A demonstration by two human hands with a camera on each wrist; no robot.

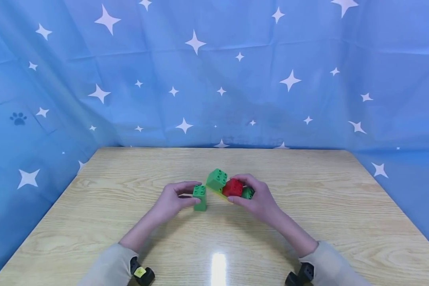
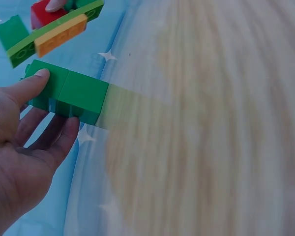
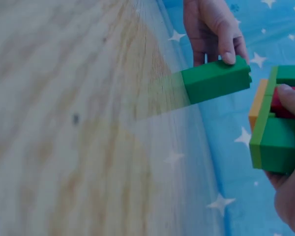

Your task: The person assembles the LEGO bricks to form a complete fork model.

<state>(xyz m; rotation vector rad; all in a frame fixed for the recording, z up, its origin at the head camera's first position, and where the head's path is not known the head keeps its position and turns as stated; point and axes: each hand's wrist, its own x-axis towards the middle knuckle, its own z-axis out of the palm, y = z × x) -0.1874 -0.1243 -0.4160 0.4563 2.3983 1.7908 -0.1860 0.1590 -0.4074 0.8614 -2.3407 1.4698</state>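
Observation:
My left hand (image 1: 171, 198) pinches a tower of two green toy building bricks (image 1: 200, 200) between thumb and fingers. The tower is upright, studs on top, its lower end right at the tabletop. To its right, my right hand (image 1: 259, 200) grips a built piece by its middle red brick (image 1: 233, 188). This piece has a long light-green plate (image 2: 21, 53) with a green brick (image 1: 216, 179) at one end and another green brick (image 3: 278, 142) at the other. An orange brick (image 2: 61, 36) sits under the plate. The piece is held tilted, above the table and apart from the tower.
A pale wooden table (image 1: 128, 171) lies under both hands. Behind it and along its sides hangs a blue cloth (image 1: 214, 107) with white stars. Dark wrist devices (image 1: 142, 271) are strapped over the light sleeves (image 1: 108, 266).

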